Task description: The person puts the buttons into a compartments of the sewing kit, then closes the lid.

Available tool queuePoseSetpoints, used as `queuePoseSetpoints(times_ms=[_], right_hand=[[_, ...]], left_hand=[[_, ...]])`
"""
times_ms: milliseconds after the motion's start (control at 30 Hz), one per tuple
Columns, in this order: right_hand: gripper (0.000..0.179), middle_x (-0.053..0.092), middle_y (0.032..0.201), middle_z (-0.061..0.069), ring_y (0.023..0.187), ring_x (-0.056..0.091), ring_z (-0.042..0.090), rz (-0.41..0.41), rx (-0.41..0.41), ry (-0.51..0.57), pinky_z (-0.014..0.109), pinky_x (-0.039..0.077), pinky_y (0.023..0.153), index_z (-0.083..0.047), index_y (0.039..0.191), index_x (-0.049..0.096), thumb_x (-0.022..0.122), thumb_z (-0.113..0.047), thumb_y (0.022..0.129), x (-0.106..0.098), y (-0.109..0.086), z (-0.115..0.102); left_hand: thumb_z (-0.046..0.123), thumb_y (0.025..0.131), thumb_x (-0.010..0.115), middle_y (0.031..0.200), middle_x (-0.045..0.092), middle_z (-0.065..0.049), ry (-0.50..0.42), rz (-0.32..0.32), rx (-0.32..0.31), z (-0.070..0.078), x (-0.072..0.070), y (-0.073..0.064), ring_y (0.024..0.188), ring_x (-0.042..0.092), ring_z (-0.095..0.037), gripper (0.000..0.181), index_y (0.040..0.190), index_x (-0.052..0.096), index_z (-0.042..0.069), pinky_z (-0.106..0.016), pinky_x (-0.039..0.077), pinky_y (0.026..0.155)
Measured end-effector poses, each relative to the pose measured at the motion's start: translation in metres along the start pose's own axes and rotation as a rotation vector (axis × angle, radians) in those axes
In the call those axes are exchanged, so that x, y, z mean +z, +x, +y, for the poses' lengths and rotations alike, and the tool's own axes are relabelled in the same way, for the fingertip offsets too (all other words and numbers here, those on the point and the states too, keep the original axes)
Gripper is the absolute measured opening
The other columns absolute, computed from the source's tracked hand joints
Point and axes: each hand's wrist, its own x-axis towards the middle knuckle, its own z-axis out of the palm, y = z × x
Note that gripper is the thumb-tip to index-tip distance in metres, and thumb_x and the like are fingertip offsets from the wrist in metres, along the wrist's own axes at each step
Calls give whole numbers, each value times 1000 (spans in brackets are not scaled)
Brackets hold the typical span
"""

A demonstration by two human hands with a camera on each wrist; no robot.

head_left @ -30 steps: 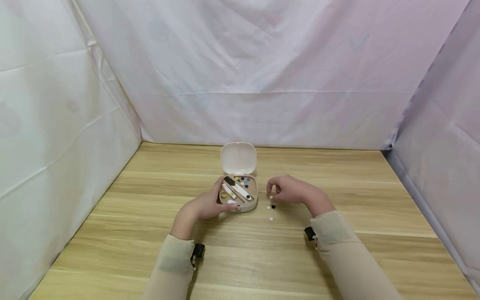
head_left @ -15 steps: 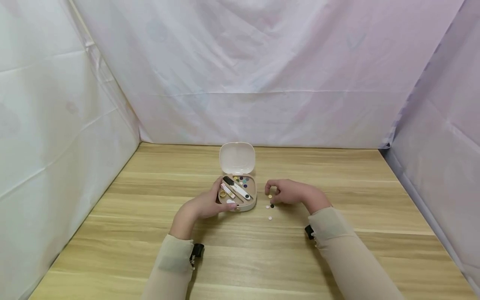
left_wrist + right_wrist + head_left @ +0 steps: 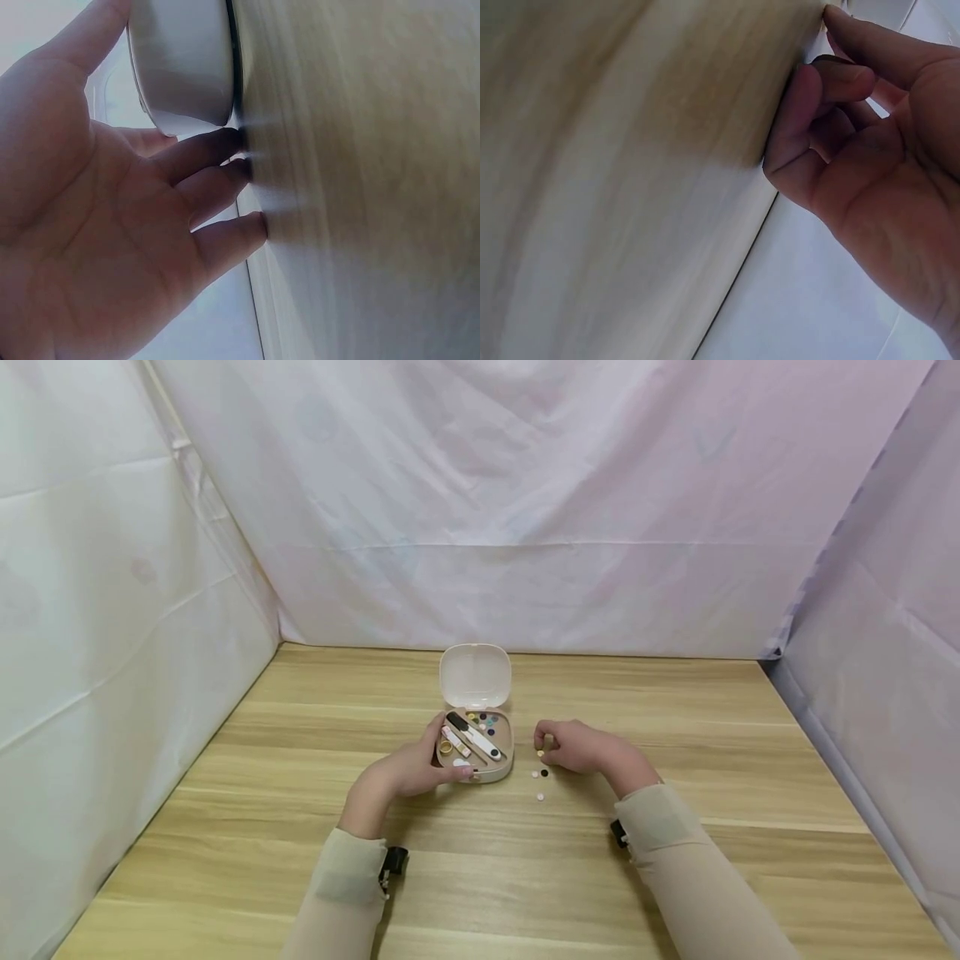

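A small beige sewing box (image 3: pixel 495 775) stands on the table with its lid (image 3: pixel 475 677) raised at the back. My left hand (image 3: pixel 408 770) holds it, thumb on the front edge and fingers along the left side; the left wrist view shows the box wall (image 3: pixel 184 67) by the fingers. Inside are a white stick tool (image 3: pixel 484 745) with a black end, a gold ring (image 3: pixel 446 747) and several coloured buttons (image 3: pixel 491 732). To the right, my right hand (image 3: pixel 583 748) pinches a yellow button (image 3: pixel 540 753) at the tabletop, the other fingers curled. In the right wrist view the button is hidden.
On the table just in front of my right hand lie a black button (image 3: pixel 544 773), a white button (image 3: pixel 535 774) and a pale pink button (image 3: pixel 541 797). The wood-grain table (image 3: pixel 480 877) is bordered by pale cloth (image 3: pixel 525 593) at the back and both sides.
My right hand has shifted slightly, its index finger drawing in toward the thumb at the yellow button. The left hand and the sewing box stay in place.
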Motion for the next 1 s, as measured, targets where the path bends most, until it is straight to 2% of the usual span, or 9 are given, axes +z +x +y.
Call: queuePoseSetpoints(times_ms=[333, 767, 1000], right_hand=[[15, 54, 76, 0, 71, 49, 15, 23, 9, -6, 29, 42, 70, -11, 117, 59, 65, -10, 104, 0, -1, -2], [3, 54, 78, 0, 73, 50, 14, 16, -4, -31, 28, 42, 69, -11, 107, 61, 64, -11, 105, 1, -1, -2], [7, 63, 86, 1, 77, 54, 13, 19, -9, -28, 28, 45, 72, -11, 103, 62, 62, -17, 107, 3, -1, 3]], left_hand=[[58, 95, 75, 166, 39, -31, -1, 2, -4, 0, -1, -1, 149, 48, -48, 115, 173, 1, 17, -62, 41, 122], [58, 95, 74, 168, 37, -31, -8, -1, 5, -1, 0, 0, 151, 46, -47, 115, 173, 0, 16, -61, 40, 123], [56, 96, 75, 168, 36, -31, -12, -2, 20, 1, 0, -1, 151, 45, -47, 115, 173, 0, 15, -61, 39, 123]])
